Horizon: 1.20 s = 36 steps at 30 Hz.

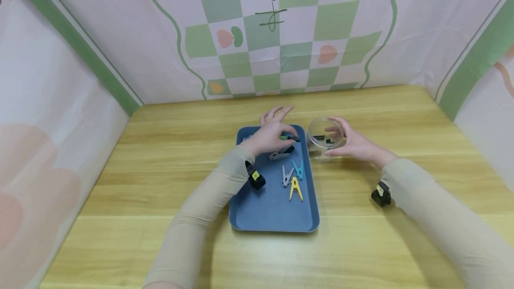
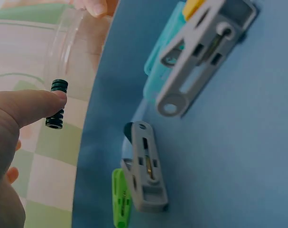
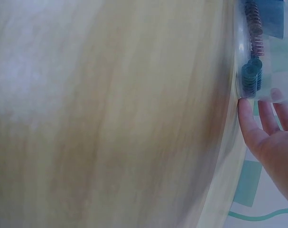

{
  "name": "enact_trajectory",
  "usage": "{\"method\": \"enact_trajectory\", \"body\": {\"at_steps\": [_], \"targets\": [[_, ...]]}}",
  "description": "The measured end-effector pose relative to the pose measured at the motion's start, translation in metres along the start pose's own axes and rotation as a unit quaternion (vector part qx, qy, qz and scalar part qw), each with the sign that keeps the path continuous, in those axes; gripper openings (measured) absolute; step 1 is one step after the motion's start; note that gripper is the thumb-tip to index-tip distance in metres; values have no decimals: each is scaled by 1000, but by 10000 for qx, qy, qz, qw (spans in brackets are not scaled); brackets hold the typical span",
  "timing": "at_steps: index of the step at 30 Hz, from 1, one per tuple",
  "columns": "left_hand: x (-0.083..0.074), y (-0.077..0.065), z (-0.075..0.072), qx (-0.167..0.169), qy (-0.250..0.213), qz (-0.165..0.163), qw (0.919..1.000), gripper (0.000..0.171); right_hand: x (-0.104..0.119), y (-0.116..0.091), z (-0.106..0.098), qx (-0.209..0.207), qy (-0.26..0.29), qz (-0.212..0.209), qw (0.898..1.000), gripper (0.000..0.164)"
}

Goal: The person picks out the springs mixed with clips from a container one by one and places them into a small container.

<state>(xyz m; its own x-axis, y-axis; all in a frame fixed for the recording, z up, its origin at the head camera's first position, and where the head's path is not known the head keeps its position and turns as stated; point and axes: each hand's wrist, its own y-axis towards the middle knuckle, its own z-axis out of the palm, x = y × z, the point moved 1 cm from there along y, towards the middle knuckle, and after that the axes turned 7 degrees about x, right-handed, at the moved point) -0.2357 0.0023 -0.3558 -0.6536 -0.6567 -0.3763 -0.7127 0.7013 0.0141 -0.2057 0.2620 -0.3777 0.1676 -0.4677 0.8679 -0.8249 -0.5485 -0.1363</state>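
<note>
Over the far end of the blue tray (image 1: 273,224), my left hand (image 1: 267,138) pinches a short black spring (image 2: 57,104) between thumb and finger. Right beside the tray stands a clear jar (image 1: 317,153), open side up. My right hand (image 1: 355,145) grips the jar from its right side, thumb in front and fingers behind. Several springs (image 3: 250,78) lie inside the jar. A grey clothespin (image 2: 148,171) and a green clothespin (image 2: 120,197) lie in the tray under my left hand.
Nearer in the tray are another grey clothespin (image 1: 287,176), a blue clothespin (image 1: 298,170) and a yellow clothespin (image 1: 295,188). The tray stands on a wooden table (image 1: 168,168). A checked cloth (image 1: 297,30) hangs along the table's far edge.
</note>
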Motion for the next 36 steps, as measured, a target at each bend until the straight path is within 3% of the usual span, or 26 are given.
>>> {"method": "enact_trajectory", "body": {"at_steps": [15, 26, 36], "targets": [[-18, 5, -14, -176, 64, -127, 9997, 15, 0, 2, -2, 17, 77, 4, 10000, 104], [-42, 18, -22, -237, 287, -147, 9992, 17, -2, 1, -1, 37, 54, 78, 9999, 103], [-52, 31, -19, -287, 411, -147, 9986, 15, -3, 2, -2, 22, -59, 58, 10000, 100]]}}
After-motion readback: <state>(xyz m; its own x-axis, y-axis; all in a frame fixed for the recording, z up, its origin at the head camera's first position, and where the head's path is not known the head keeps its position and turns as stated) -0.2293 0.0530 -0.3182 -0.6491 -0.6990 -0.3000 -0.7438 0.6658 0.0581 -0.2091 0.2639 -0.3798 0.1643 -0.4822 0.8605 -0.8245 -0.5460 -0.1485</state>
